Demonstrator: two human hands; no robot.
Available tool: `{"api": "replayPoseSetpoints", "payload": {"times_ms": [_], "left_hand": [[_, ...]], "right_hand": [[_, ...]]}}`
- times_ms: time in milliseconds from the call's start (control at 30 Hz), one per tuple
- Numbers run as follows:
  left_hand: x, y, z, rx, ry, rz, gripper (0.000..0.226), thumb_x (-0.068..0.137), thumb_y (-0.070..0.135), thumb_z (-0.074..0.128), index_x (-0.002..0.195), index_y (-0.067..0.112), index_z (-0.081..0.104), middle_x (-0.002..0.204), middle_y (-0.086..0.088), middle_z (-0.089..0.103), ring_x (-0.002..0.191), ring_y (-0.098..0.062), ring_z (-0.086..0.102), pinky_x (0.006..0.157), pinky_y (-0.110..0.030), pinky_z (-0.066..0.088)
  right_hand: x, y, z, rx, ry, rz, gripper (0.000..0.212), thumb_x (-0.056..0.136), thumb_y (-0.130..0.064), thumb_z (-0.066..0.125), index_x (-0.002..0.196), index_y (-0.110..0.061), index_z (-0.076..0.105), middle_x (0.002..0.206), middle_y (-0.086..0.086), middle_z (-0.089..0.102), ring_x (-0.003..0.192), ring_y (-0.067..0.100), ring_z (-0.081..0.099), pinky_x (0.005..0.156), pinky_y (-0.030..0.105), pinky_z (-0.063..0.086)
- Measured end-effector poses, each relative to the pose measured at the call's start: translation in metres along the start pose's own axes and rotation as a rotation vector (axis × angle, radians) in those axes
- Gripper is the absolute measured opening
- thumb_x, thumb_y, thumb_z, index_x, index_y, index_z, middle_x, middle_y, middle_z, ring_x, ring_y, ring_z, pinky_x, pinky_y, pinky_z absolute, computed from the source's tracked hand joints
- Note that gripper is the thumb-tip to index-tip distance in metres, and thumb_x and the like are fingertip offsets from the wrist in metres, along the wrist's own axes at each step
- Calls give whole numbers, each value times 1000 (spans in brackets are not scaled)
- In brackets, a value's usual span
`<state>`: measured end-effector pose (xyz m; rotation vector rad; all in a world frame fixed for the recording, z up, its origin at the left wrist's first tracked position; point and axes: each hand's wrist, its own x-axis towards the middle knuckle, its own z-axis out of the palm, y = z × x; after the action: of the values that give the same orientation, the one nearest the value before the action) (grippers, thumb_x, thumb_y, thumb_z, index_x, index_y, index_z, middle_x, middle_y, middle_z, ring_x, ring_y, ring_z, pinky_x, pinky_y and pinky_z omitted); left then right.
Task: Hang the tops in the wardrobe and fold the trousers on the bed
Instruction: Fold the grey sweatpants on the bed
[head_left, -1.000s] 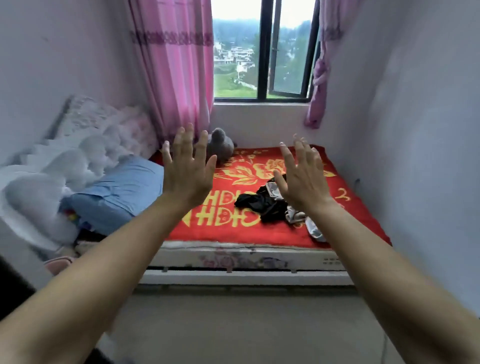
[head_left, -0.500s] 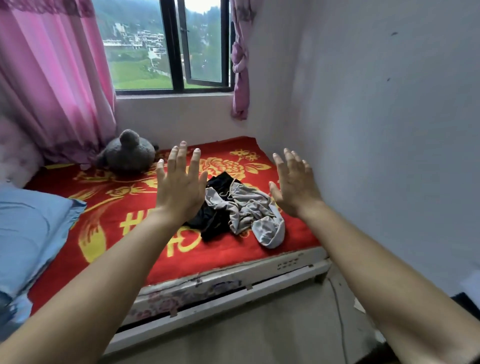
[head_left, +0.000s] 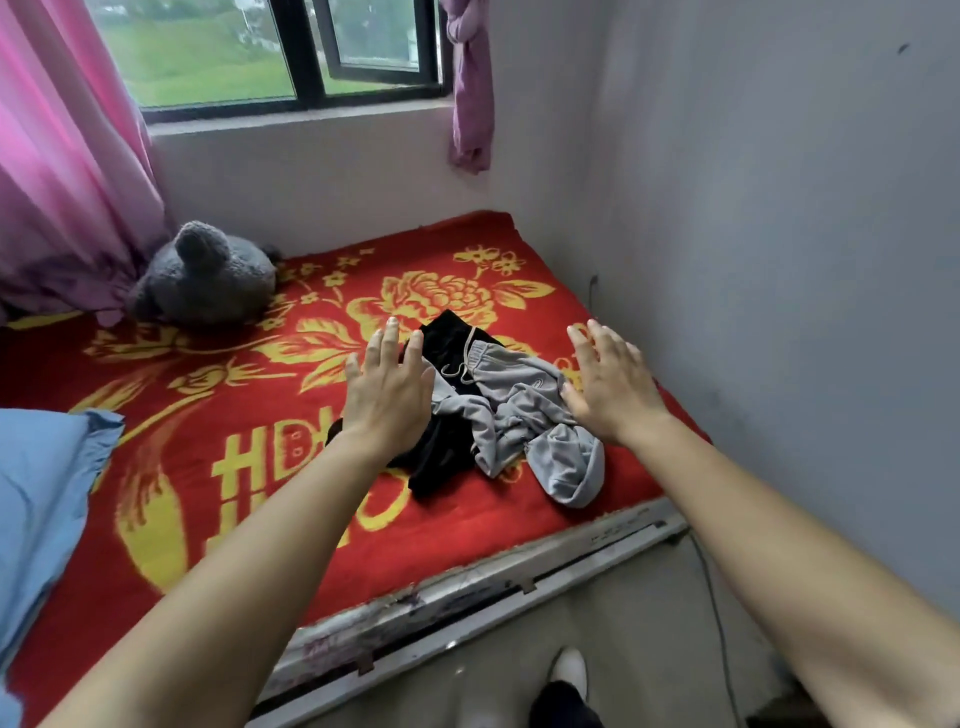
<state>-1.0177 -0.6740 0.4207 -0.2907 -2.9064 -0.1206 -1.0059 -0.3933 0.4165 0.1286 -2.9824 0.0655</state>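
Clothes (head_left: 483, 415) lay in 1 crumpled heap on the red blanket (head_left: 218, 457) of the bed (head_left: 467, 587), near the corner by the grey wall (head_left: 779, 260). They looked soft and light, limp enough to sag and slide when lifted, so a pinch anywhere would only drag a tangle; the surest hold on the grey garment (head_left: 524, 421) seemed to be its elasticated waistband with the drawcord, at the far end of the heap. That piece was pale grey jersey, twisted, with 1 rounded end hanging toward the bed's edge. Beneath and beside it sat a black garment (head_left: 441, 457), bunched, its type hard to tell. The left hand (head_left: 387, 389) hovered over the black cloth, palm down, fingers spread and holding nothing; whether it touched the fabric could not be told. The right hand (head_left: 610, 384) was likewise flat and splayed, empty, at the right edge of the grey piece. Nothing was folded or hung yet, and no wardrobe was in view. A grey plush toy (head_left: 202, 280) sat well apart by the pink curtain (head_left: 62, 171).
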Motion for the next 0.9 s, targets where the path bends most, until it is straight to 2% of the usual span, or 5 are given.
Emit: {"api": "replayPoseSetpoints", "payload": {"times_ms": [233,500,667,800,900], "left_hand": [[112,13,98,16,-138,-9,55,104,42,27,153,16,26,161,-17,17,146,-35,21,112,-56,27],[226,35,212,47,-332,-91,56,103,40,31,154,15,26,163,-14,15,147,-32,20,111,-51,29],[266,52,307,-22,-433,-154,56,104,41,31,154,17,27,162,-14,18,148,-28,19,111,-46,28],[288,58,385,-236,-463,-262,54,102,35,41,150,12,33,158,-16,25,145,-29,25,110,-45,31],[305,62,435,-427,-434,-354,51,100,26,48,146,6,37,151,-14,38,142,-25,29,115,-40,28]], "right_hand": [[117,58,97,76,-126,62,77,97,-43,49,158,-13,12,163,18,15,151,32,15,121,46,17],[241,110,216,152,-344,2,76,98,-38,47,157,-12,8,163,17,13,151,32,13,121,47,18],[288,133,307,159,-447,2,72,98,-38,47,156,-13,11,162,16,13,150,33,15,121,46,17],[307,145,381,189,-473,-11,68,98,-33,48,156,-19,15,161,16,15,148,34,17,118,49,24],[311,157,435,206,-507,-2,66,101,-36,44,158,-30,12,165,12,3,150,34,9,120,51,21]]}}
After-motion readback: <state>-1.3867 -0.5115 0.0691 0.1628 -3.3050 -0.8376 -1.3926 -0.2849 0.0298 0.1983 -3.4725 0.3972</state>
